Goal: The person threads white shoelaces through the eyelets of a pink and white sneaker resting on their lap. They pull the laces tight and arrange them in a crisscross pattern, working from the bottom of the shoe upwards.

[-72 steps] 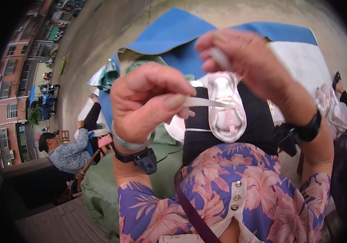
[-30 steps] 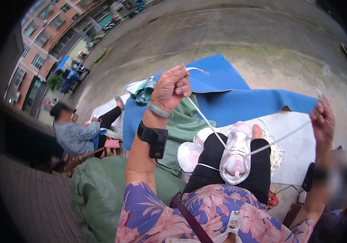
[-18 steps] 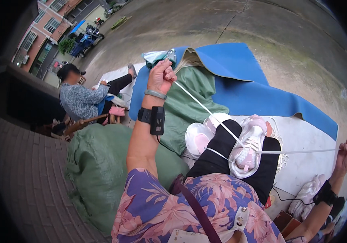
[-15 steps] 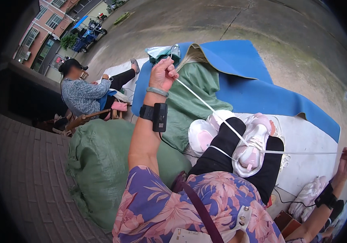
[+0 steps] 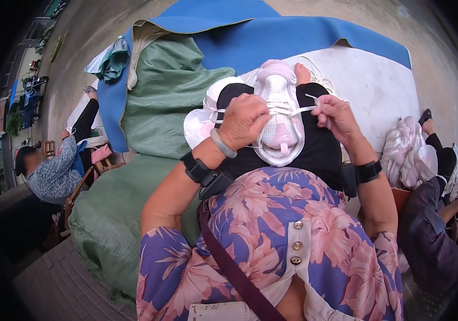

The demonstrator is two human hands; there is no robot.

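A white and pink sneaker (image 5: 279,120) lies toe-away on my lap, across my black trousers. My left hand (image 5: 246,120) rests on its left side, fingers closed on a white lace. My right hand (image 5: 333,115) is just right of the shoe, pinching the white lace (image 5: 305,110) that runs across the shoe's top. A second pale shoe (image 5: 202,120) sits to the left, partly hidden behind my left hand. Both wrists wear black bands; the left one also has a grey bracelet.
A big green sack (image 5: 116,214) bulges at my left, with green cloth (image 5: 170,91) over a blue mat (image 5: 293,32) beyond. A white sheet (image 5: 373,85) lies at the right. One person (image 5: 52,171) sits at the far left, another (image 5: 432,214) at the right with several shoes.
Both hands were stretched wide apart, pulling the lace taut, the left raised high. Now they have come back in and sit close together over the shoe.
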